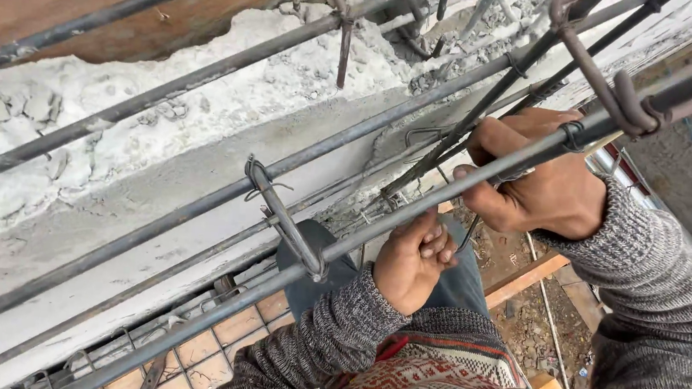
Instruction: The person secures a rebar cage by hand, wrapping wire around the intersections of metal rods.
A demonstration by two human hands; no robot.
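Long steel rebars (197, 199) run diagonally across the view, joined by bent stirrups (286, 223) tied with thin wire. My right hand (540, 189) grips the nearest rebar (410, 220) from above, fingers wrapped round it near a wire tie (573, 137). My left hand (415, 262) sits just below the same bar, fingers curled shut on a thin dark binding wire (468, 233) that hangs down from the bar. Both arms wear grey knitted sleeves.
A rough concrete beam (163, 114) with crumbled white mortar lies behind the bars. A second stirrup (609, 92) hooks the bars at top right. Below are wooden planks (524, 278), tiled flooring (210, 348) and rubble-strewn ground.
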